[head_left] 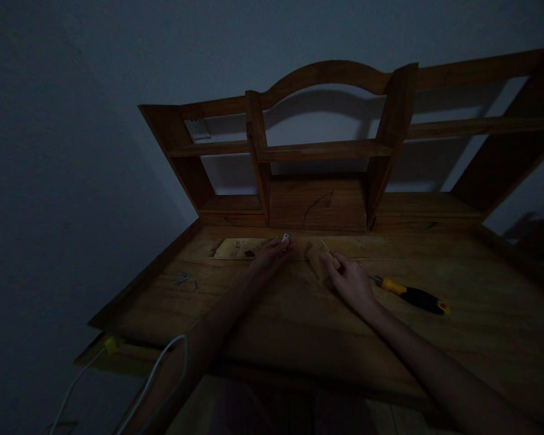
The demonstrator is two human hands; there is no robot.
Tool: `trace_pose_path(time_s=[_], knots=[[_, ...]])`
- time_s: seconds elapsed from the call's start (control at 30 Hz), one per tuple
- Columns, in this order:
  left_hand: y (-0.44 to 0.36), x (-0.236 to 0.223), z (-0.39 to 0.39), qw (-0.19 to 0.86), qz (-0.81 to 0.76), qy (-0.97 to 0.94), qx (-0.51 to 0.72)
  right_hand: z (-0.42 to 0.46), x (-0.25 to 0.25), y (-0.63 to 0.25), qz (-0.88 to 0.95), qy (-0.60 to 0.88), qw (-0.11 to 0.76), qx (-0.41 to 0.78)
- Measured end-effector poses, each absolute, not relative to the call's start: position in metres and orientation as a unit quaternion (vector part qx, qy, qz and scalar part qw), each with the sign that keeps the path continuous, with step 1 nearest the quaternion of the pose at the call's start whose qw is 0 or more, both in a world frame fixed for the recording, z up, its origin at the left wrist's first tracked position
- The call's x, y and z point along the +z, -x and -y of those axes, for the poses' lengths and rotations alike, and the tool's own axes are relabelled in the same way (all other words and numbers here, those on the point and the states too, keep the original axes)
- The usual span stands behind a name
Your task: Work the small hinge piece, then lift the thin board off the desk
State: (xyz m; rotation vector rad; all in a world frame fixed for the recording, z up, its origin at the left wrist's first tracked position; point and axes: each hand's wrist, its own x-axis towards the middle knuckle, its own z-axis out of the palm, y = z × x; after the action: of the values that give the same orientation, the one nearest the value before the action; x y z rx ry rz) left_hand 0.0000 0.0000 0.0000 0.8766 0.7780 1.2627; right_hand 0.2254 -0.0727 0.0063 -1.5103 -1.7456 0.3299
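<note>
My left hand rests on the wooden desk top with its fingertips pinched on a small pale piece at the edge of a flat light wooden board. My right hand lies a little to the right, fingers curled on a small wooden block. A screwdriver with a yellow and black handle lies on the desk just right of that hand, its shaft pointing under the fingers. The scene is very dim.
A wooden hutch with shelves and an arched top rises at the back of the desk against a pale wall. A few screws or nails lie at the left. A white cable hangs over the front edge, lower left.
</note>
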Motion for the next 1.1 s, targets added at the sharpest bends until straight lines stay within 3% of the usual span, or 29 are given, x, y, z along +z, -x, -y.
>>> trace_pose_path(time_s=[0.13, 0.77, 1.1], knots=[[-0.004, 0.003, 0.005, 0.659, -0.34, -0.384, 0.55, 0.073, 0.007, -0.224, 0.687, 0.591, 0.402, 0.131], [-0.002, 0.006, 0.009, 0.499, -0.422, -0.549, 0.521, 0.074, 0.008, -0.223, 0.69, 0.598, 0.389, 0.124], [-0.007, 0.013, 0.018, 0.528, -0.415, -0.561, 0.484, 0.073, 0.009, -0.223, 0.687, 0.592, 0.401, 0.13]])
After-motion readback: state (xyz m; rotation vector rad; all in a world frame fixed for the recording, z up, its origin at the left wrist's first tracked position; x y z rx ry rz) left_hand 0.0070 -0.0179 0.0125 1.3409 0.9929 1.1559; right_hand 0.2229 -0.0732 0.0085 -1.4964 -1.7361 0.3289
